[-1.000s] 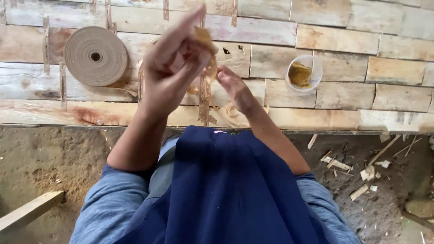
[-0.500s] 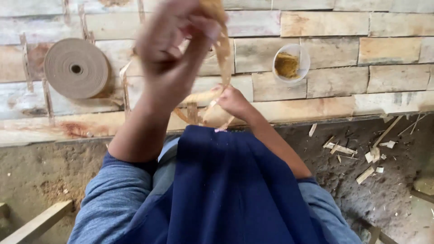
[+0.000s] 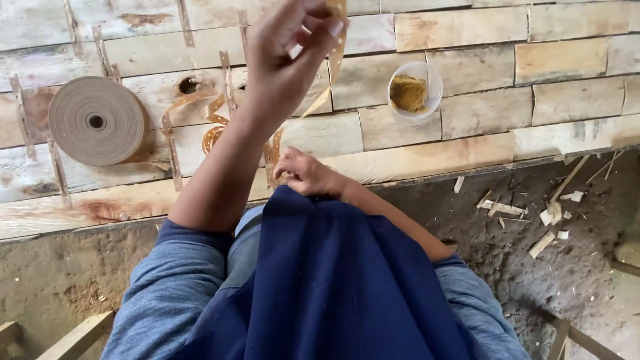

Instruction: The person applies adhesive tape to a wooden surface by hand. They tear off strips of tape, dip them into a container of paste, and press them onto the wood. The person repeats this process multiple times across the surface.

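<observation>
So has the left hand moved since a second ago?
Yes. The left hand has risen up the frame, further beyond the tape roll, pulling the strip taut.

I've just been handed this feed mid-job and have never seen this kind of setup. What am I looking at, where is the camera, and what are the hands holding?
There is no machine here: a person works with two bare hands, and the single camera sits on their head, looking down over their blue apron. The left hand is raised and pinches a thin tan strip dotted with small holes. The right hand is low, at the near edge of the plank surface, where the strip comes down. On the planks lie a big roll of tan tape to the left, curled loose strip beside it, and a small white cup of brownish stuff. Wood scraps litter the dirt floor.
</observation>
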